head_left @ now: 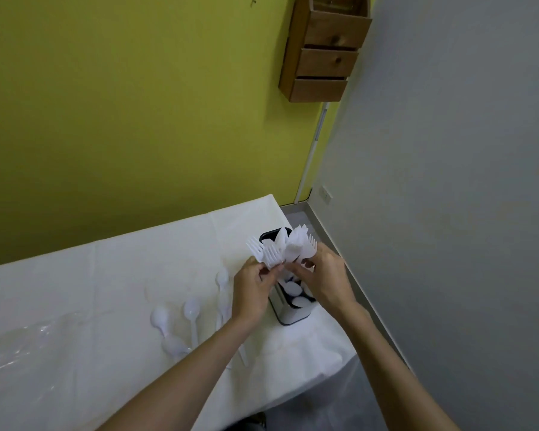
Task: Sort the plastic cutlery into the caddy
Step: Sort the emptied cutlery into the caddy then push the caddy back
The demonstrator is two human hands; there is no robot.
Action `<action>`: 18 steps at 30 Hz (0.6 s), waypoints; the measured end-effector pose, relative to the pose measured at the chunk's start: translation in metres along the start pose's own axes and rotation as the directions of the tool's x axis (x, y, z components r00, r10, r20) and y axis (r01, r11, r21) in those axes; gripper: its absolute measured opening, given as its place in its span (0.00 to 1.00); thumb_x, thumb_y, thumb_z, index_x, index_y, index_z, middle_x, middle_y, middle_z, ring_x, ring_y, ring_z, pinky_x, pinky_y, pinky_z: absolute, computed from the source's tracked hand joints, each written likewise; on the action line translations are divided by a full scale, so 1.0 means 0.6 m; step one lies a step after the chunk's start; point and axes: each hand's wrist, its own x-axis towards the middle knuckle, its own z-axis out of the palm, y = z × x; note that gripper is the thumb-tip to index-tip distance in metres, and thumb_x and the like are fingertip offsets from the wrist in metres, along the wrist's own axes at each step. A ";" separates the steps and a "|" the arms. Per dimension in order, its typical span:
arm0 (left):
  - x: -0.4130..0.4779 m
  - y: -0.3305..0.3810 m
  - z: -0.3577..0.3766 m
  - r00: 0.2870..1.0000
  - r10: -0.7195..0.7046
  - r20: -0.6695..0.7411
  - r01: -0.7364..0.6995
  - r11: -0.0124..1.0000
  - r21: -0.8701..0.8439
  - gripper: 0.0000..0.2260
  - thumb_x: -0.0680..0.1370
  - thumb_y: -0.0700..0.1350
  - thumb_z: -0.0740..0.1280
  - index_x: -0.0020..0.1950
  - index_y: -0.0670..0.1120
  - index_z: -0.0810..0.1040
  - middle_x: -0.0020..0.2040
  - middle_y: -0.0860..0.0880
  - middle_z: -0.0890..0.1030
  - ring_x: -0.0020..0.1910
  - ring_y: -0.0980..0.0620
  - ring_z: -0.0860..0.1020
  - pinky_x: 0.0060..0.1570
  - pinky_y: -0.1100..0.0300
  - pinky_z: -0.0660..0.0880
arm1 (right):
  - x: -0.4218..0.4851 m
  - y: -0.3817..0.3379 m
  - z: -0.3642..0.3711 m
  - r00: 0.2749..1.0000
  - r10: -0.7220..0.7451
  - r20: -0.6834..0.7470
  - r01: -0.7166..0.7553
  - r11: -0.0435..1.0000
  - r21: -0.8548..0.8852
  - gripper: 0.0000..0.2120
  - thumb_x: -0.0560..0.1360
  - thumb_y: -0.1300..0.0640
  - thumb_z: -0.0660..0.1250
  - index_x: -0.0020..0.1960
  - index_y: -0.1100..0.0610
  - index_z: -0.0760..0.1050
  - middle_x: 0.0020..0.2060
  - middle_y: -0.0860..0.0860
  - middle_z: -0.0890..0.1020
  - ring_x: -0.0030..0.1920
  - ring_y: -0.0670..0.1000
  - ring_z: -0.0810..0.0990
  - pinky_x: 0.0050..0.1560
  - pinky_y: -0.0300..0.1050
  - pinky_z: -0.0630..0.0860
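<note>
A black and silver caddy [288, 317] stands near the right end of the white table [91, 275]. White spoon bowls show in its near compartment. Over the caddy, a fanned bunch of white plastic forks [280, 248] points up and away from me. My left hand [252, 290] grips the left side of the bunch. My right hand [327, 278] pinches the right side of it. Several white spoons [191, 311] lie loose on the table left of my left arm; my arm hides part of them.
A crinkled clear plastic bag [19, 346] lies at the table's near left. The table's right edge drops to grey floor [302, 219] just beyond the caddy. A wooden drawer unit [324, 57] hangs on the yellow-green wall above.
</note>
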 end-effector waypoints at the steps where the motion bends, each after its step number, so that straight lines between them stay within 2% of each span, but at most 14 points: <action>1: -0.001 -0.004 0.005 0.999 0.026 0.019 -0.027 0.999 0.031 0.06 0.76 0.48 0.70 0.47 0.46 0.83 0.41 0.53 0.84 0.41 0.57 0.81 0.39 0.70 0.74 | 0.001 0.006 -0.004 0.999 -0.020 0.028 0.020 1.000 -0.002 0.11 0.73 0.53 0.74 0.51 0.59 0.82 0.44 0.54 0.82 0.39 0.47 0.76 0.34 0.26 0.66; 4: -0.006 -0.009 0.013 0.997 0.063 0.047 -0.065 0.996 0.053 0.06 0.77 0.48 0.69 0.49 0.48 0.83 0.40 0.52 0.85 0.42 0.53 0.82 0.43 0.61 0.77 | 0.000 0.022 -0.017 0.998 -0.033 0.057 0.030 0.998 0.049 0.09 0.73 0.51 0.73 0.46 0.56 0.81 0.41 0.51 0.81 0.38 0.47 0.77 0.35 0.28 0.66; 6: -0.007 -0.006 0.017 0.996 0.094 0.013 -0.094 0.994 0.058 0.06 0.76 0.50 0.69 0.47 0.49 0.82 0.38 0.47 0.84 0.38 0.50 0.81 0.42 0.56 0.76 | 0.000 0.026 -0.026 0.995 -0.059 0.076 0.055 0.997 0.049 0.09 0.74 0.50 0.71 0.45 0.56 0.80 0.40 0.50 0.80 0.38 0.46 0.76 0.34 0.28 0.67; 9: -0.004 0.006 0.015 0.983 0.166 -0.080 -0.160 0.984 0.081 0.04 0.76 0.48 0.70 0.45 0.49 0.80 0.37 0.42 0.82 0.35 0.52 0.76 0.36 0.57 0.73 | 0.003 0.027 -0.032 0.987 -0.110 0.115 0.107 0.994 0.032 0.07 0.75 0.52 0.70 0.48 0.55 0.79 0.41 0.48 0.80 0.38 0.45 0.76 0.36 0.27 0.68; 11: 0.001 0.011 0.009 0.979 0.183 -0.091 -0.176 0.981 0.085 0.05 0.75 0.47 0.71 0.48 0.46 0.81 0.38 0.45 0.82 0.38 0.52 0.78 0.37 0.62 0.74 | 0.004 0.028 -0.036 0.988 -0.100 0.117 0.090 0.992 0.085 0.07 0.75 0.53 0.70 0.51 0.54 0.79 0.42 0.48 0.81 0.40 0.45 0.78 0.38 0.27 0.69; 13: 0.005 0.010 0.006 0.983 0.174 -0.055 -0.168 0.981 0.101 0.07 0.75 0.46 0.71 0.49 0.45 0.82 0.40 0.50 0.83 0.41 0.55 0.80 0.39 0.68 0.73 | 0.004 0.029 -0.037 0.988 -0.092 0.123 0.075 0.988 0.135 0.09 0.75 0.54 0.71 0.55 0.53 0.78 0.44 0.48 0.82 0.41 0.44 0.78 0.39 0.29 0.69; 15: 0.006 0.003 0.009 0.989 0.149 -0.005 -0.147 0.978 0.149 0.06 0.75 0.46 0.71 0.48 0.45 0.83 0.39 0.52 0.84 0.40 0.56 0.80 0.39 0.66 0.73 | 0.002 0.028 -0.038 0.983 -0.112 0.143 0.087 0.982 0.167 0.17 0.75 0.56 0.70 0.63 0.52 0.73 0.47 0.45 0.80 0.43 0.43 0.78 0.41 0.27 0.69; 17: 0.004 -0.005 0.016 0.984 0.171 0.045 -0.177 0.963 0.202 0.04 0.75 0.43 0.70 0.48 0.46 0.83 0.39 0.53 0.84 0.39 0.57 0.81 0.39 0.64 0.74 | -0.002 0.028 -0.038 0.976 -0.157 0.151 0.126 0.973 0.194 0.25 0.75 0.57 0.68 0.69 0.50 0.65 0.54 0.45 0.77 0.51 0.47 0.76 0.48 0.28 0.69; 18: 0.002 -0.007 0.019 0.977 0.202 0.065 -0.211 0.949 0.234 0.03 0.76 0.42 0.70 0.49 0.47 0.82 0.40 0.54 0.83 0.40 0.59 0.80 0.39 0.66 0.73 | -0.006 0.027 -0.038 0.972 -0.192 0.137 0.165 0.968 0.192 0.28 0.74 0.55 0.66 0.72 0.50 0.63 0.58 0.46 0.76 0.56 0.48 0.74 0.53 0.33 0.69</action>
